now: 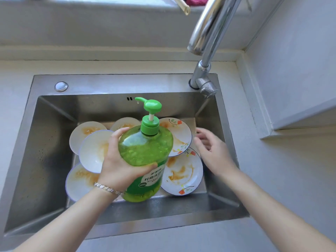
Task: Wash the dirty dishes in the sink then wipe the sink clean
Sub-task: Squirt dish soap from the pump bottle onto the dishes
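Observation:
My left hand (119,163) grips a big green dish-soap bottle (145,148) with a pump top, held above the steel sink (49,124); a drop hangs from its nozzle. Several dirty white plates with orange smears lie overlapping on the sink floor: flowered ones on the right (183,177), plain ones on the left (92,151). My right hand (211,149) hovers with relaxed fingers over the right side of the sink, beside the flowered plates, holding nothing.
A chrome tap (205,57) rises from the sink's back right corner, its spout overhead. A round steel cap (61,86) sits at the sink's back left. Grey counter (283,179) surrounds the sink; a wall corner stands to the right.

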